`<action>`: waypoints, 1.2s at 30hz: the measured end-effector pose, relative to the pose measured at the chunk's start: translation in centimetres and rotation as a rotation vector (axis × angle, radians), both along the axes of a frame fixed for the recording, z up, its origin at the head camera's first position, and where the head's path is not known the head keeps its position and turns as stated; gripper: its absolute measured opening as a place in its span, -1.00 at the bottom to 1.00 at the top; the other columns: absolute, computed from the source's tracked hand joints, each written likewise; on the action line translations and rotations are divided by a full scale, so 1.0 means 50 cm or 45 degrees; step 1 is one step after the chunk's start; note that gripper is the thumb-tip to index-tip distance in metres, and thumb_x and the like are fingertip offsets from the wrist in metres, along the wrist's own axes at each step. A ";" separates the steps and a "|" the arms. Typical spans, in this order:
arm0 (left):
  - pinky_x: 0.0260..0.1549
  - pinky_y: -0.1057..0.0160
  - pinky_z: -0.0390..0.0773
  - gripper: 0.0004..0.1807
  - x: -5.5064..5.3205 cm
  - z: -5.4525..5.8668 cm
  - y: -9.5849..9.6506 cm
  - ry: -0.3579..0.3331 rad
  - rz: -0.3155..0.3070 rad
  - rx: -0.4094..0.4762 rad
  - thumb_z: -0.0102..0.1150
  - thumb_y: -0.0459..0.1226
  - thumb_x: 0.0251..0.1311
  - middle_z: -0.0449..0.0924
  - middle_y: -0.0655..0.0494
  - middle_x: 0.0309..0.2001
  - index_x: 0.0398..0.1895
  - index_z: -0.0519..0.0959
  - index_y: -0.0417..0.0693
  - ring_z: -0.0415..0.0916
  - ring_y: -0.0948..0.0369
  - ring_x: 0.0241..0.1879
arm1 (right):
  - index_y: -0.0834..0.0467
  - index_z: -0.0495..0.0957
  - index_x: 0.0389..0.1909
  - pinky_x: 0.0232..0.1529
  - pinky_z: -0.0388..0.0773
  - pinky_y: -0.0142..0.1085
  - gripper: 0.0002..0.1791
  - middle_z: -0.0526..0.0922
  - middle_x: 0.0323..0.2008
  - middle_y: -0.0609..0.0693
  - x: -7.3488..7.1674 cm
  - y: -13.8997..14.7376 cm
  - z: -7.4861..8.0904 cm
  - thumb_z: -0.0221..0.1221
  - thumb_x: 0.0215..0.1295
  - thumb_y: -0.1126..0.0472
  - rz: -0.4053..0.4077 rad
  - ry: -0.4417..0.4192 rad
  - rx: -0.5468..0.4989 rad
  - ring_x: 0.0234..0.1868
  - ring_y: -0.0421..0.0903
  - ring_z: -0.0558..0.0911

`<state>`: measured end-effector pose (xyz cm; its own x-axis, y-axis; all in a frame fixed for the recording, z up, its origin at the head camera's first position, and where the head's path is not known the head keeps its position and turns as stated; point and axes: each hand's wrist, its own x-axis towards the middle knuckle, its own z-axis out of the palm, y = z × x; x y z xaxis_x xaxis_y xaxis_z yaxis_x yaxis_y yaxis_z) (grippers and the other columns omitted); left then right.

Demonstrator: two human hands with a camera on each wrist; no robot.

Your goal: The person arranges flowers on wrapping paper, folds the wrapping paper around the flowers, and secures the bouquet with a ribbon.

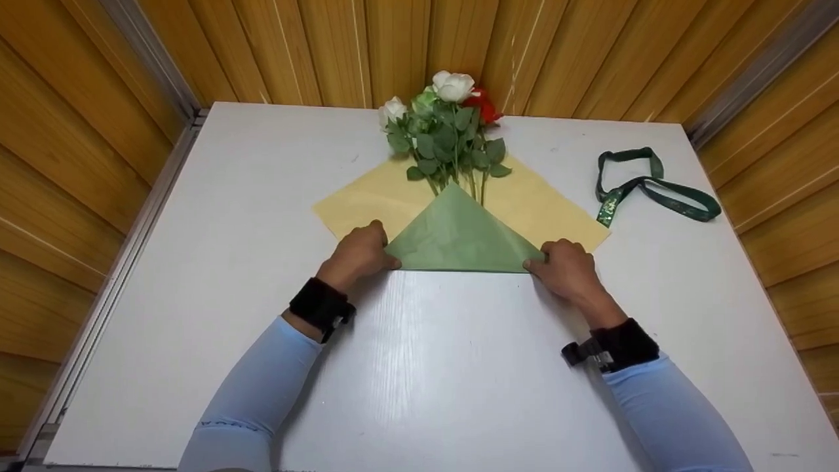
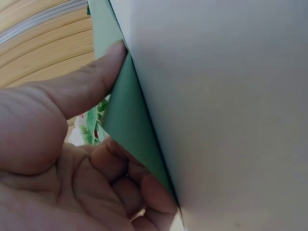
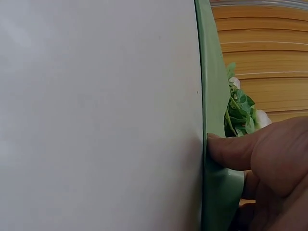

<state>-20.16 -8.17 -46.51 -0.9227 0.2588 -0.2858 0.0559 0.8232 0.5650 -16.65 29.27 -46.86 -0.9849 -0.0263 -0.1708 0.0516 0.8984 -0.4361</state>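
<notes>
A sheet of wrapping paper, pale yellow (image 1: 367, 196) on its inner side, lies on the table with its near corner folded up into a green triangle (image 1: 452, 236). Its tip covers the lower stems of a bunch of roses (image 1: 452, 131), white, red and pale green with leaves. My left hand (image 1: 360, 252) holds the left end of the fold, its thumb (image 2: 103, 72) on the green side and the other fingers curled behind. At the right end, my right hand (image 1: 567, 269) pinches the fold, with the thumb (image 3: 236, 149) pressed near the creased edge.
A dark green ribbon (image 1: 682, 196) with gold print lies looped on the right of the white table (image 1: 446, 380), one end close to the paper's right corner. Wood-panelled walls (image 1: 393, 52) stand behind the table and at both sides.
</notes>
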 end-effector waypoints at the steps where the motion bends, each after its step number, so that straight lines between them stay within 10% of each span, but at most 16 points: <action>1: -0.11 -0.04 0.64 -0.47 0.001 0.001 -0.001 0.004 0.003 -0.006 0.57 -0.17 0.13 0.68 -0.17 -0.08 0.03 0.54 -0.28 0.65 -0.10 -0.11 | 0.39 0.69 -0.18 -0.16 0.46 0.03 -0.62 0.68 -0.29 0.26 0.000 0.001 0.000 0.30 0.44 0.07 0.003 0.003 0.003 -0.16 0.20 0.60; 29: -0.19 0.07 0.55 -0.68 0.020 0.006 -0.062 0.051 -0.074 -0.015 0.46 -0.31 0.24 0.62 -0.08 -0.23 -0.10 0.50 -0.20 0.55 0.01 -0.22 | 0.21 0.64 -0.37 -0.02 0.39 0.28 -0.59 0.64 -0.31 0.16 0.021 0.078 0.005 0.32 0.42 -0.09 -0.042 0.030 0.067 -0.16 0.25 0.58; 36: -0.21 -0.10 0.60 -0.87 0.057 0.019 0.023 0.549 -0.285 -0.393 0.16 -0.52 0.24 0.57 -0.19 -0.21 -0.18 0.56 -0.26 0.53 -0.15 -0.15 | 0.23 0.66 -0.34 0.00 0.39 0.28 -0.65 0.66 -0.32 0.15 0.022 0.072 0.005 0.34 0.42 -0.01 -0.058 0.035 0.050 -0.17 0.23 0.60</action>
